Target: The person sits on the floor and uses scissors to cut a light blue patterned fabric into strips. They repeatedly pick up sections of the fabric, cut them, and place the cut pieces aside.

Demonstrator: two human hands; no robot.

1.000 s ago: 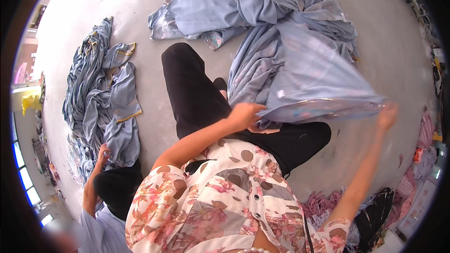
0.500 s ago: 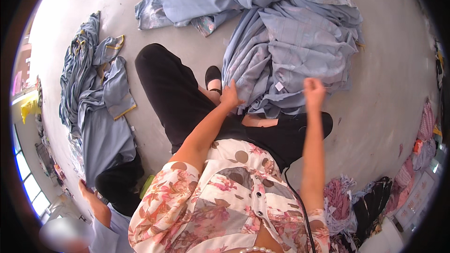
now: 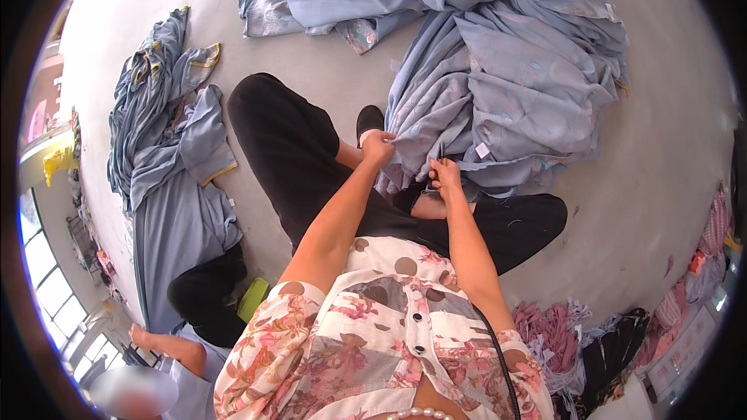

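A large heap of blue-grey fabric [image 3: 537, 85] with faint floral print lies on the floor in front of me, and its near edge reaches my crossed legs. My left hand [image 3: 377, 148] is closed on the left part of that near edge, beside my dark shoe [image 3: 369, 119]. A little to its right, my right hand [image 3: 445, 175] pinches another part of the edge. Something small and dark shows at its fingertips, too small to name. Just beyond the right hand, a small white tag [image 3: 482, 149] sits on the fabric.
Another long pile of blue-grey cloth [image 3: 175, 148] with yellow edging lies at the left, next to a seated person's dark-clothed leg [image 3: 206, 292]. A green object [image 3: 253, 299] is beside that person. Pink cloth strips [image 3: 545, 330] and dark cloth [image 3: 615, 342] lie at the lower right.
My right hand has come left and down from above the heap onto the fabric's near edge. My left hand, spread on the fabric before, is now closed on it. The view has shifted slightly.
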